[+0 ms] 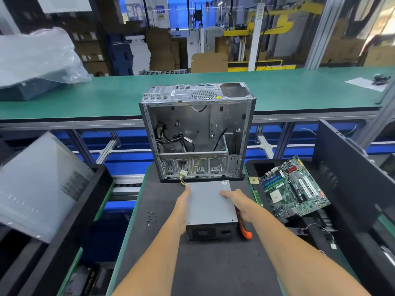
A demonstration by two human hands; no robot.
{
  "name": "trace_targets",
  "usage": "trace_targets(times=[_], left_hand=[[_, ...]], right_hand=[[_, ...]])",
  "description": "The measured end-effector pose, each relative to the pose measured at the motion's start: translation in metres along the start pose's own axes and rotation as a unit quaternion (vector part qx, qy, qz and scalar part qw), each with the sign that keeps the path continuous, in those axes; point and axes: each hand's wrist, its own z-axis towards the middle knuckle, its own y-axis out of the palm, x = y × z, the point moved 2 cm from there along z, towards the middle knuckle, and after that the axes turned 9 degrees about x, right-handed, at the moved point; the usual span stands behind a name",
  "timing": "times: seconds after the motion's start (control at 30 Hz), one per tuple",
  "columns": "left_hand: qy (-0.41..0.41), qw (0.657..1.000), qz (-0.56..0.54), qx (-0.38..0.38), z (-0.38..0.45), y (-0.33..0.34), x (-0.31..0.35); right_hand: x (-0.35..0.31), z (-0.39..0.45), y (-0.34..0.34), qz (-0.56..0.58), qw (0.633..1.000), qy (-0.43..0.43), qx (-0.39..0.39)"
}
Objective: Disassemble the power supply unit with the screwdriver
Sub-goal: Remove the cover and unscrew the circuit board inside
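On the dark mat [205, 263] we have open room along its near edge and its left side, save a scatter of loose screws [151, 218] by the left edge. The open computer case [197, 133] blocks the far edge; the power supply unit [210, 207] fills the middle. A motherboard [294, 189] crowds the right edge.

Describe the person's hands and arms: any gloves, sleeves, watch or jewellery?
Both hands, left hand and right hand, are bare, with no gloves. Both forearms are uncovered up to the frame's bottom edge; no sleeve shows. No watch, ring, bracelet or marking is visible.
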Motion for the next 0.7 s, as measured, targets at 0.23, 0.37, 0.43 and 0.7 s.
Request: trace_targets(times=[0.23,0.37,0.43,0.7], left_hand=[[0.013,0.999,0.025,0.018,0.000,0.003,0.010],[0.011,0.998,0.054,0.039,-0.001,0.007,0.019],[0.007,0.996,0.069,0.052,0.000,0.008,0.021],[0.018,0.990,0.117,0.075,0.007,0.006,0.025]], right_hand=[[-0.004,0.008,-0.002,-0.003,1.000,-0.024,-0.011],[-0.009,0.008,-0.005,0.008,0.999,-0.033,-0.020],[-0.011,0.007,-0.006,0.015,0.999,-0.039,-0.024],[-0.014,0.006,-0.008,-0.023,0.998,-0.048,-0.046]])
